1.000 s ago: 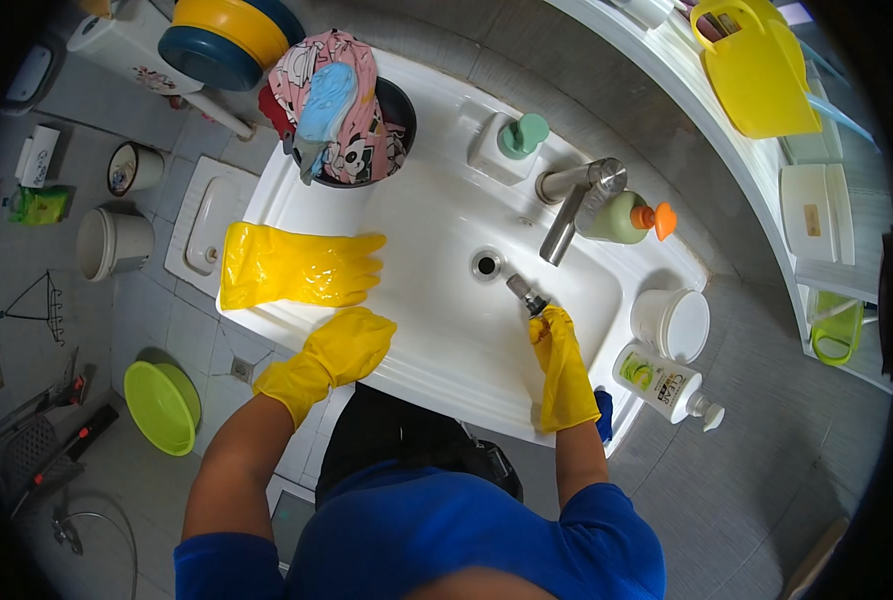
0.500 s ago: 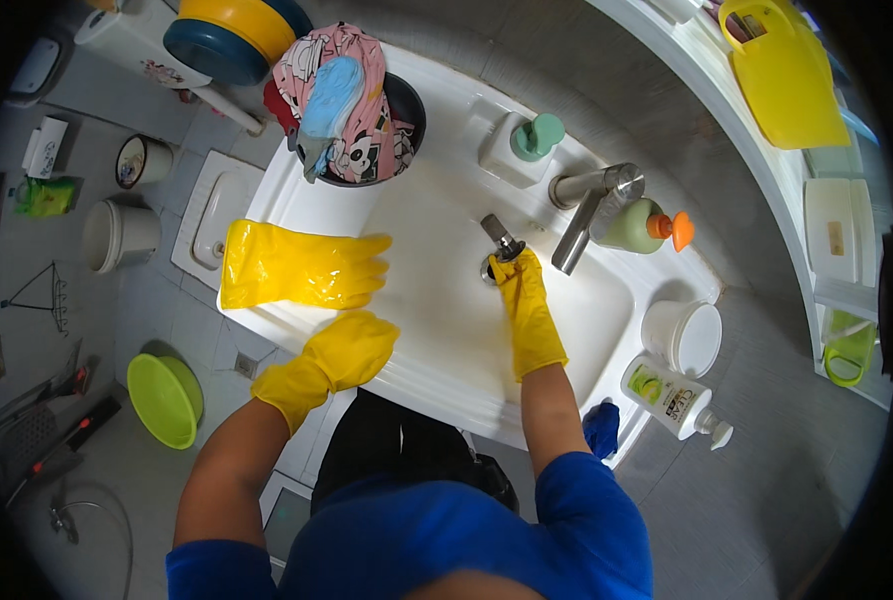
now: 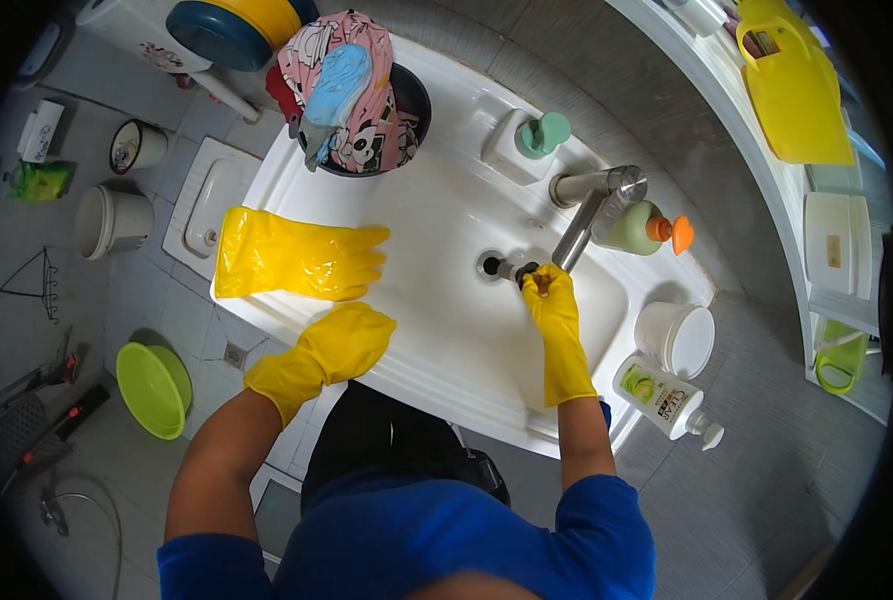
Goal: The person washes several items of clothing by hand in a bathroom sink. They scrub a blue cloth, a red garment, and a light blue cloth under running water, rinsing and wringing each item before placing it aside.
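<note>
In a yellow rubber glove, my right hand point(image 3: 551, 290) pinches a dark and metallic drain plug point(image 3: 509, 270) over the white sink point(image 3: 436, 220). The plug lies sideways; one end is beside the dark, uncovered drain hole point(image 3: 488, 264). My left hand point(image 3: 346, 340), gloved in yellow too, rests closed on the sink's front rim, its fingers curled under and nothing seen in them. Just beyond it a spare yellow glove point(image 3: 296, 255) lies flat across the left edge. Above the plug reaches the metal faucet point(image 3: 586, 215).
A dark basin point(image 3: 414, 105) heaped with pink patterned and blue cloth point(image 3: 341, 80) stands at the back left. Along the back are a white green-topped bottle point(image 3: 514, 145) and a green orange-pump bottle point(image 3: 631, 232). A white tub point(image 3: 671, 335) and white pump bottle point(image 3: 661, 398) sit right.
The drain plug, upright at the drain before, is now tipped over and shifted right in my right hand, leaving the hole uncovered. My left hand stays on the rim.
</note>
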`<act>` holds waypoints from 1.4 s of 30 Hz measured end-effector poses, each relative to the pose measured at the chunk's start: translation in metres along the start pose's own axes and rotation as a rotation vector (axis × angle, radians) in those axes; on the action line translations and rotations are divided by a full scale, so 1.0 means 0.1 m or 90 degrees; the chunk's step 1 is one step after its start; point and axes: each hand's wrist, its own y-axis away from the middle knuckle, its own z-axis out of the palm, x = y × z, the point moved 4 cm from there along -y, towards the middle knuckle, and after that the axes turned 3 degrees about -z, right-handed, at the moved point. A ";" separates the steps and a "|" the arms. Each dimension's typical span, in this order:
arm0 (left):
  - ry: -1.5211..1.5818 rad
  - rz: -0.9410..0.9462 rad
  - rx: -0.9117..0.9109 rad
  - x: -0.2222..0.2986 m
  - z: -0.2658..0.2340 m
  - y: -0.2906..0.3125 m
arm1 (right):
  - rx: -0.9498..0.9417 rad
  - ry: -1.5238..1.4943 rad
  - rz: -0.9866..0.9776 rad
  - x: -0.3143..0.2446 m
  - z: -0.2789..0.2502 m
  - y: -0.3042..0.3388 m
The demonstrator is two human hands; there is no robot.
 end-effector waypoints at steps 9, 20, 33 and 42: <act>-0.001 -0.006 -0.023 0.02 -0.03 -0.05 | -0.308 1.181 -0.657 0.18 0.43 0.11; -0.006 -0.030 -0.058 -0.02 0.00 -0.03 | -0.117 0.905 -0.096 0.14 0.16 -0.11; 0.023 0.002 0.000 0.01 -0.02 -0.05 | -0.191 0.468 0.113 0.45 0.06 -0.35; 0.009 0.043 0.066 0.03 -0.04 0.02 | -0.338 0.576 0.051 0.16 0.18 0.89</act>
